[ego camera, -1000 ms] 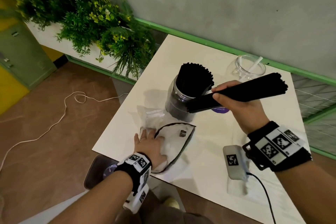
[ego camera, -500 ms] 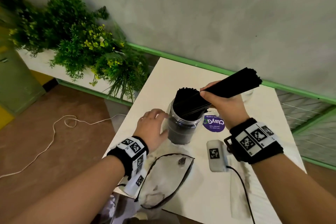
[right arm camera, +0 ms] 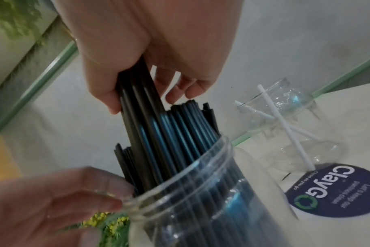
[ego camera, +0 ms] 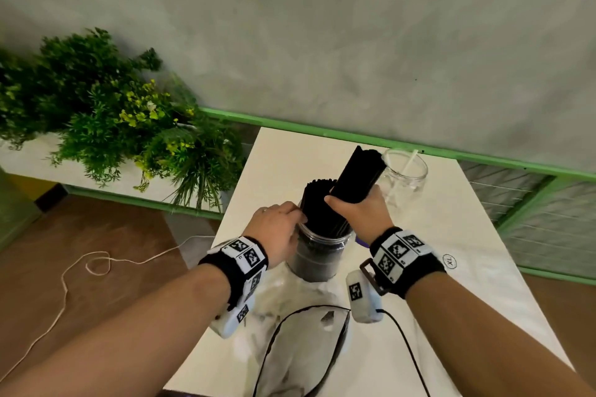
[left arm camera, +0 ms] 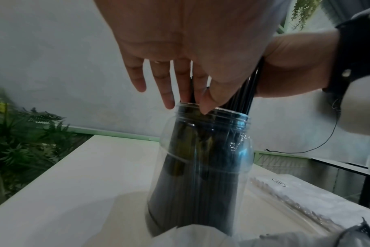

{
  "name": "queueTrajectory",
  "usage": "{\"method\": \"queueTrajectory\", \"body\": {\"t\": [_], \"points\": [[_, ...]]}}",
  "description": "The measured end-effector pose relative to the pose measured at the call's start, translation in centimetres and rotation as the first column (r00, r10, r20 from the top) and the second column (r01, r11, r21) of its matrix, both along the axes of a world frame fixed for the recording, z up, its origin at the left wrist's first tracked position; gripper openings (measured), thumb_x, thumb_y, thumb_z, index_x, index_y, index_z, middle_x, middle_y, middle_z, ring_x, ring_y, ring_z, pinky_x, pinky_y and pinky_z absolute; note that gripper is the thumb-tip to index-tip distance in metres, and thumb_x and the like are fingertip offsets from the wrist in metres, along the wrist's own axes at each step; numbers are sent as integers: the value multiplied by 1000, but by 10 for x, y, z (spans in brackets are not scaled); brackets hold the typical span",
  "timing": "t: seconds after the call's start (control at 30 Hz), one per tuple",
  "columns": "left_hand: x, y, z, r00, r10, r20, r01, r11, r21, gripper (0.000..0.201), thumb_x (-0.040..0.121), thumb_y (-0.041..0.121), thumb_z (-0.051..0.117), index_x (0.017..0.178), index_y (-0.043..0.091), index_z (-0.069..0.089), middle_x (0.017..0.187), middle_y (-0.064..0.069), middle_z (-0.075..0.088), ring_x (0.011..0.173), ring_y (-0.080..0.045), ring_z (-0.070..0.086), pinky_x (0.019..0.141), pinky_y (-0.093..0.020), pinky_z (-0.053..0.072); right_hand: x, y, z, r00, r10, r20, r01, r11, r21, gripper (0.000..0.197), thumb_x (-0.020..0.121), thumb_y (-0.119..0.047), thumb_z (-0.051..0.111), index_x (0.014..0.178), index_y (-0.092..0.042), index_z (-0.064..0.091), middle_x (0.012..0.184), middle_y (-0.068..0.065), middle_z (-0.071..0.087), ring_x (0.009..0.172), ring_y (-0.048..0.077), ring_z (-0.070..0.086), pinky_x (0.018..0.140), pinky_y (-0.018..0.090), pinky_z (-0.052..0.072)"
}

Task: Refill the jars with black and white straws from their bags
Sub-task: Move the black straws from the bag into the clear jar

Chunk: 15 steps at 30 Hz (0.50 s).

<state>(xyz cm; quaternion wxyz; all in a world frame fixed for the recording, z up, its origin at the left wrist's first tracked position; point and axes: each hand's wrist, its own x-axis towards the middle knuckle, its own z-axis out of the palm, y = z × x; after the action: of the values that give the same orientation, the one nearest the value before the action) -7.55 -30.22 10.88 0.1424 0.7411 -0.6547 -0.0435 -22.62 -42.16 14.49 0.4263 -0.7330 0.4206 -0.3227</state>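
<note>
A clear jar point(ego camera: 317, 251) packed with black straws stands mid-table. My right hand point(ego camera: 353, 209) grips a bundle of black straws point(ego camera: 359, 176), tilted up to the right, its lower ends inside the jar mouth point(right arm camera: 180, 180). In the right wrist view the right hand point(right arm camera: 146, 97) wraps the bundle point(right arm camera: 137, 107). My left hand point(ego camera: 280, 226) is at the jar's left rim, and its straight fingers point(left arm camera: 165, 90) touch the standing straws above the jar point(left arm camera: 201, 167). Behind stands a second clear jar point(ego camera: 404, 172) holding two white straws point(right arm camera: 285, 127). An empty black-edged bag point(ego camera: 300, 348) lies nearest me.
A plastic bag of white straws point(left arm camera: 306, 197) lies on the white table point(ego camera: 290, 151) to the right. A purple round sticker point(right arm camera: 332, 190) sits beside the jars. A planter of green plants point(ego camera: 106, 119) stands to the left, and a green rail point(ego camera: 483, 158) runs behind the table.
My left hand left the empty bag and rose to the jar's rim. My right hand swung the black bundle from lying across to steeply tilted, ends in the jar.
</note>
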Motion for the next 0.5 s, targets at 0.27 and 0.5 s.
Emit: {"method": "queueTrajectory", "body": {"t": [0.27,0.5], "points": [[11,3,0,952,-5,-305,-3,1000,-28,38,89,20,55,127,22,54,128,2,54,113,-18,54,97,-32,42,-18,-7,-20,963,55,-265,-106,978,-179,83,68,-48,80,134,-16,41,130,2,35,124,23,36,107,42,35],[8,-13,3,754,254,-606,-163,966,202,88,82,58,60,149,18,20,150,0,33,133,-18,39,109,-36,35,-41,-9,-39,970,147,-193,-112,977,183,123,59,-62,73,152,-20,6,153,3,24,138,22,30,111,42,33]]}}
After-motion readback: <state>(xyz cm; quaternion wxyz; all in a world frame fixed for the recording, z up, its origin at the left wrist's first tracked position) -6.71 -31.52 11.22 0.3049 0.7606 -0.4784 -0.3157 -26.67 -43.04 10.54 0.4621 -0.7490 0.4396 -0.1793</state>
